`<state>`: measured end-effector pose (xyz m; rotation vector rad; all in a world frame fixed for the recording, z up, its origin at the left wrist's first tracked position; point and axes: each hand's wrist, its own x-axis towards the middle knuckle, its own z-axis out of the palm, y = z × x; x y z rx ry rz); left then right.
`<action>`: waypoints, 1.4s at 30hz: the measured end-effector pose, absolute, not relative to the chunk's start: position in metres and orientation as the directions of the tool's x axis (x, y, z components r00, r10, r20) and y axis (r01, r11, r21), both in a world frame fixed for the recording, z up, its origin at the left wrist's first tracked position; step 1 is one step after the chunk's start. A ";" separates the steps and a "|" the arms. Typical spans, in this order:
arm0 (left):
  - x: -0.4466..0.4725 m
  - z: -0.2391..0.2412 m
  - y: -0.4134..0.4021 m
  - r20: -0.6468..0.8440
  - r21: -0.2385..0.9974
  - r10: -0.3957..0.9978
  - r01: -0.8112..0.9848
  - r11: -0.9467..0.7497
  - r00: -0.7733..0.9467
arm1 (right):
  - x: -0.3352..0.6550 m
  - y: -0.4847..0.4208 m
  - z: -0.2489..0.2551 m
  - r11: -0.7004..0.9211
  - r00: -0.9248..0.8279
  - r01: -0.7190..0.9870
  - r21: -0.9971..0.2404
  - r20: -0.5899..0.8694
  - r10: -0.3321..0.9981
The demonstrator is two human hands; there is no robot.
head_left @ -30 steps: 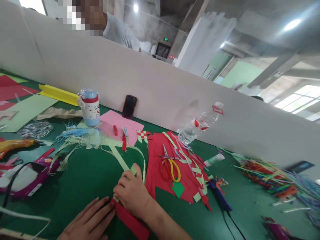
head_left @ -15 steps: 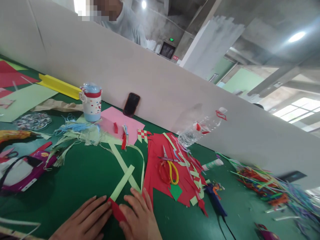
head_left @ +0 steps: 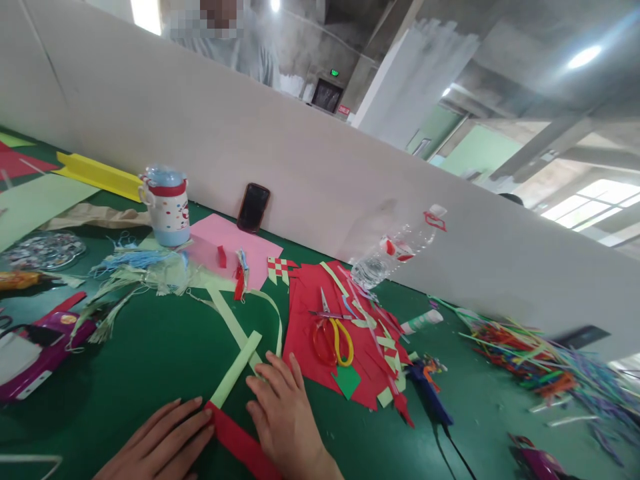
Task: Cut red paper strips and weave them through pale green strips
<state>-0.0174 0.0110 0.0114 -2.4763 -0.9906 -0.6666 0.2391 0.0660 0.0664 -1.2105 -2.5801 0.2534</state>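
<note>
A red paper strip lies on the green table near the bottom edge, joined at its far end to a pale green strip that runs up and right. My left hand lies flat to the left, fingertips touching the joint where the two strips meet. My right hand rests flat just right of the strips, fingers stretched out on the table beside the green strip. Neither hand grips anything.
Red paper sheet with yellow-handled scissors lies right of my hands. A mug, pink sheet, phone, tipped plastic bottle, glue stick, glue guns and coloured strips lie around. A person stands behind the white partition.
My right hand lifted off the folded strips and now lies flat beside them. The green strip has unfolded and lies straight. The view shifted slightly.
</note>
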 end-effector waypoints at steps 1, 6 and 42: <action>-0.018 0.007 0.011 0.560 -0.172 0.531 0.716 -0.677 0.636 | 0.239 0.067 0.064 0.626 -0.601 0.726 -0.284 0.180 0.779; -0.019 -0.003 0.007 0.535 -0.117 0.581 0.735 -0.667 0.613 | 0.244 0.066 0.056 0.580 -0.544 0.742 -0.336 0.204 0.814; 0.006 0.051 0.036 0.208 0.747 0.947 0.586 -0.315 0.243 | 0.225 0.066 0.090 0.303 -0.297 0.568 -0.766 0.153 0.943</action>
